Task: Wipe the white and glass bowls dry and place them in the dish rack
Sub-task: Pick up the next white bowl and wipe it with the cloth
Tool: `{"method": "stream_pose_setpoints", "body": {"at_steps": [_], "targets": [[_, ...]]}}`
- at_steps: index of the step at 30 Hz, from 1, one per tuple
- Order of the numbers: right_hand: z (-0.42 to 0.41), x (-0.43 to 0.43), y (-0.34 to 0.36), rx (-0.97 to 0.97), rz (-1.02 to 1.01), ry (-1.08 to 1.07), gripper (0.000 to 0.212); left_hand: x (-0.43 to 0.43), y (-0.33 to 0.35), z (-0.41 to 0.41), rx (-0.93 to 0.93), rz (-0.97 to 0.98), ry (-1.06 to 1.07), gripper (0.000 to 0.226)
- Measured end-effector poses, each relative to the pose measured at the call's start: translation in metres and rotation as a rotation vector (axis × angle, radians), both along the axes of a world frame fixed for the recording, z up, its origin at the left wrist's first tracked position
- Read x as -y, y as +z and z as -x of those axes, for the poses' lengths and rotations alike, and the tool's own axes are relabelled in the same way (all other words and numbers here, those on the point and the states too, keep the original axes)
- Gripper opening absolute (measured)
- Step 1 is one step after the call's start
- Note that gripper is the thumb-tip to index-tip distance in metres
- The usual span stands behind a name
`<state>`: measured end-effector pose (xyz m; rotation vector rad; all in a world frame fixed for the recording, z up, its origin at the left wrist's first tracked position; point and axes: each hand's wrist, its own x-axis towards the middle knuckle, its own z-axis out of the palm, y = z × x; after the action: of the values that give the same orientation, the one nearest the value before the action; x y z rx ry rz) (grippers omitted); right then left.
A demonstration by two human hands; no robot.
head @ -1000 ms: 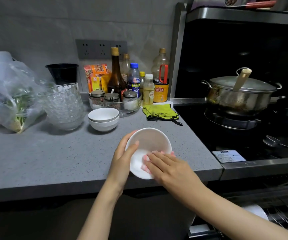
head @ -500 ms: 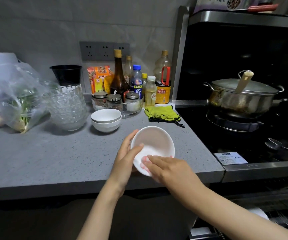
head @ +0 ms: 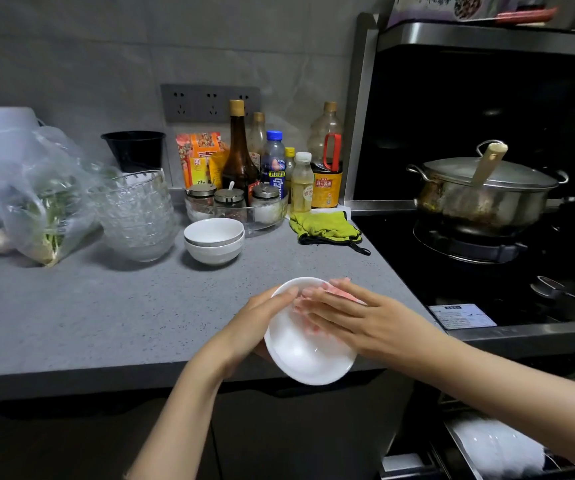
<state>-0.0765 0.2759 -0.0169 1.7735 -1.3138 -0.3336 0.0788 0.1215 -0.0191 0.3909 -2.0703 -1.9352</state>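
Left hand (head: 258,323): grips the white bowl (head: 300,358) by its left side, thumb lying over the rim and the other fingers hidden beneath. This looks like a steadying hold, so the bowl does not turn away under the rubbing.
Right hand (head: 358,317): reaches into the bowl with its fingers (head: 317,303) straight and close together, pressed flat against the inner wall. A flat palm spreads the pressure over more of the surface.
Pink patch (head: 343,293): shows just past the right fingertips at the far rim. It is probably a wiping cloth, though it is too blurred to tell.
White bowl, position: held in the air over the front edge of the desk (head: 106,313), tilted with its opening toward the camera so the inside is easy to reach.
Two stacked white bowls (head: 214,233): sit on the desk farther back, apparently waiting their turn.
Glass bowls (head: 137,213): nested in one tall stack just left of the white pair.
Dish rack (head: 461,448): likely the pulled-out drawer at lower right, with blurred white shapes inside; it is close to the right arm for a short transfer.
Step in hand: wiping the inside; placing is not yet begun.
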Motion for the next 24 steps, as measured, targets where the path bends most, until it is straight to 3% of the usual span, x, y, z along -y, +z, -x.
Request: {"method": "stream_pose_setpoints", "body": {"at_steps": [4, 6, 9, 13, 15, 17, 19, 24], "targets": [[0.003, -0.001, 0.001, -0.091, 0.012, -0.01, 0.047, 0.005, 0.001, 0.002, 0.048, 0.018, -0.074, 0.038], [0.0, 0.0, -0.009, -0.042, 0.053, -0.068, 0.048, 0.005, 0.002, 0.002, 0.028, 0.009, -0.056, 0.033], [-0.021, 0.003, -0.021, 0.201, 0.117, -0.09, 0.057, 0.001, 0.002, 0.003, -0.026, -0.005, 0.086, 0.03], [-0.063, 0.0, -0.021, 0.677, 0.026, -0.119, 0.044, -0.01, -0.004, 0.006, -0.113, -0.073, 0.209, 0.026], [-0.069, 0.001, -0.02, 0.829, -0.035, -0.109, 0.056, -0.017, -0.007, 0.007, -0.107, -0.157, 0.216, 0.028], [-0.065, 0.004, -0.021, 0.806, -0.065, -0.146, 0.073, -0.019, -0.008, 0.008, -0.091, -0.179, 0.203, 0.034], [-0.061, 0.01, -0.017, 0.691, -0.027, -0.263, 0.076, -0.018, -0.009, 0.008, -0.112, -0.174, 0.205, 0.037], [-0.064, 0.02, -0.017, 0.481, 0.105, -0.288, 0.042, -0.016, -0.005, 0.007, -0.208, -0.155, 0.303, 0.032]]}}
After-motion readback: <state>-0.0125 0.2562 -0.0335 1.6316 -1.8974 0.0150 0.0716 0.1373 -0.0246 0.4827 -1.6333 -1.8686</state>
